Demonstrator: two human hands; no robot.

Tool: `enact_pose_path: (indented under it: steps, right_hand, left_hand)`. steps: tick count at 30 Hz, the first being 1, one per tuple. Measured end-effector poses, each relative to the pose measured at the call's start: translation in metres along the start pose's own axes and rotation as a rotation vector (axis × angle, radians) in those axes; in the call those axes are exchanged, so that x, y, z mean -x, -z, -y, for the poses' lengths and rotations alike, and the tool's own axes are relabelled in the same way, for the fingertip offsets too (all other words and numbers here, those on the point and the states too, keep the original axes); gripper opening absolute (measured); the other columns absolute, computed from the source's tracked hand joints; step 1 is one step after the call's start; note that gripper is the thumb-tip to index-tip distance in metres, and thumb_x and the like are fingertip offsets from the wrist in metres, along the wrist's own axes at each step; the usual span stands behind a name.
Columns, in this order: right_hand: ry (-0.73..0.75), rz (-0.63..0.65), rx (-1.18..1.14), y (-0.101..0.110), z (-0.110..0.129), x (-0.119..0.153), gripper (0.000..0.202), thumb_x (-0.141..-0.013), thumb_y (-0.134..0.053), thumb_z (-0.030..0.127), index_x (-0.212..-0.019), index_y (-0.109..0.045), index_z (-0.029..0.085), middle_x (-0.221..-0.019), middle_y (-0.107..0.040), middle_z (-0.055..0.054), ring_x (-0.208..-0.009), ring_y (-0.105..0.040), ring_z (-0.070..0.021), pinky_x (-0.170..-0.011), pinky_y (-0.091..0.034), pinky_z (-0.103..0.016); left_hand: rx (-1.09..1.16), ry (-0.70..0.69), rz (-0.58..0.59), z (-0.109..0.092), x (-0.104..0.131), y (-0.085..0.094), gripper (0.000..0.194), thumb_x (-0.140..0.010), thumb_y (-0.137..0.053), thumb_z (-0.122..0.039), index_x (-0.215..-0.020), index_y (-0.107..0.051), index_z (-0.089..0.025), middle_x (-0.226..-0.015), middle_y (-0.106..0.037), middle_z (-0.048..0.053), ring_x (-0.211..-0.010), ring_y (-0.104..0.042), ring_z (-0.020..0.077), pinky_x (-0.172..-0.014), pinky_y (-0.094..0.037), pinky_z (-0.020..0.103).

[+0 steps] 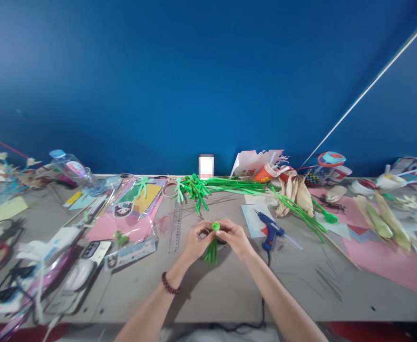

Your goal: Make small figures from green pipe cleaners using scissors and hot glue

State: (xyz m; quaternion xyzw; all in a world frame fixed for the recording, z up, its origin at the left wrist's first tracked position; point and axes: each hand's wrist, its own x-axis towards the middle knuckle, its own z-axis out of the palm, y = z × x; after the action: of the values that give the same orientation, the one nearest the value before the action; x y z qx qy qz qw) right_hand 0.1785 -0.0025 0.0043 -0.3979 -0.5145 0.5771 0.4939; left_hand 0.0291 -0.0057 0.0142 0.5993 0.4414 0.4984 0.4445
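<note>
Tabletop (217,294) free mid-front, glue gun (273,232) (corded) right

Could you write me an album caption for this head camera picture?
Left hand and right hand hold a green craft piece, with a blue glue gun on the table.

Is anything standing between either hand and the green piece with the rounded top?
Nothing visible does. The left hand and right hand both have fingers at the top of the green piece. The blue glue gun lies off to the right, out of the way.
</note>
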Motion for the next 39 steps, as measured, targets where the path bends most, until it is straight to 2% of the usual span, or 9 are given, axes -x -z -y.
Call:
enact_pose_path:
  steps: [5,13,19,22,25,28,33,39]
  right_hand:
    - [0.014,-0.014,0.03,-0.0033,0.0015,0.0023,0.024,-0.065,-0.075,0.041,-0.082,-0.074,0.023,-0.084,-0.058,-0.005,-0.083,-0.053,-0.0194,-0.075,-0.044,-0.03]
    - [0.029,-0.063,0.022,-0.0038,0.0001,0.0034,0.02,-0.067,-0.074,0.04,-0.078,-0.075,0.024,-0.081,-0.058,-0.004,-0.079,-0.053,-0.0183,-0.074,-0.043,-0.03]
    - [0.032,-0.092,0.03,-0.0043,0.0004,0.0029,0.019,-0.066,-0.075,0.04,-0.073,-0.075,0.023,-0.079,-0.059,-0.004,-0.077,-0.053,-0.0183,-0.071,-0.043,-0.03]
    - [0.048,-0.098,0.032,-0.0033,-0.0003,0.0016,0.023,-0.065,-0.075,0.043,-0.076,-0.075,0.023,-0.08,-0.061,-0.005,-0.079,-0.054,-0.0192,-0.074,-0.044,-0.031]
    - [0.06,-0.056,0.018,-0.0002,-0.0004,0.0002,0.031,-0.065,-0.074,0.048,-0.086,-0.075,0.024,-0.088,-0.062,-0.006,-0.088,-0.055,-0.0216,-0.081,-0.043,-0.033]
    - [0.048,-0.009,-0.036,0.0026,0.0015,0.0001,0.036,-0.067,-0.071,0.052,-0.09,-0.074,0.025,-0.098,-0.062,-0.007,-0.1,-0.053,-0.0235,-0.091,-0.04,-0.035]
    - [-0.013,0.043,-0.062,0.0024,0.0075,0.002,0.031,-0.067,-0.073,0.048,-0.086,-0.075,0.023,-0.099,-0.064,-0.007,-0.1,-0.054,-0.023,-0.092,-0.038,-0.036]
    - [0.018,0.023,-0.025,0.002,0.0048,0.0014,0.023,-0.069,-0.073,0.043,-0.077,-0.075,0.022,-0.084,-0.063,-0.005,-0.086,-0.055,-0.0195,-0.084,-0.041,-0.033]
  left_hand:
    - [0.045,0.006,0.006,-0.0034,-0.0007,0.0011,0.019,-0.068,-0.071,-0.033,-0.063,-0.067,-0.015,-0.062,-0.058,0.003,-0.06,-0.052,0.0136,-0.056,-0.041,0.023]
    - [-0.008,-0.027,0.024,-0.0004,0.0005,0.0005,0.023,-0.073,-0.067,-0.035,-0.061,-0.065,-0.015,-0.062,-0.058,0.003,-0.06,-0.052,0.0132,-0.057,-0.04,0.023]
    - [0.014,-0.016,0.016,0.0003,-0.0001,-0.0006,0.025,-0.071,-0.069,-0.037,-0.06,-0.066,-0.015,-0.06,-0.059,0.003,-0.059,-0.052,0.0136,-0.055,-0.04,0.024]
    - [0.047,0.007,0.026,0.0007,-0.0007,0.0,0.022,-0.07,-0.071,-0.037,-0.065,-0.07,-0.016,-0.066,-0.064,0.006,-0.064,-0.055,0.0161,-0.06,-0.043,0.026]
    - [0.1,0.025,0.049,0.0032,-0.0008,0.0009,0.02,-0.071,-0.07,-0.038,-0.074,-0.074,-0.019,-0.081,-0.07,0.008,-0.079,-0.06,0.0213,-0.076,-0.046,0.034]
    - [0.152,0.057,0.081,0.0052,-0.0003,0.001,0.02,-0.073,-0.068,-0.039,-0.08,-0.075,-0.021,-0.088,-0.072,0.009,-0.089,-0.061,0.0242,-0.088,-0.044,0.039]
    - [0.177,0.07,0.152,0.0019,0.001,0.0007,0.021,-0.075,-0.067,-0.037,-0.08,-0.075,-0.018,-0.09,-0.071,0.01,-0.092,-0.062,0.024,-0.09,-0.043,0.038]
    - [0.137,0.037,0.148,0.0032,0.0015,0.0003,0.02,-0.076,-0.065,-0.037,-0.075,-0.075,-0.02,-0.082,-0.071,0.007,-0.084,-0.062,0.0215,-0.083,-0.046,0.033]
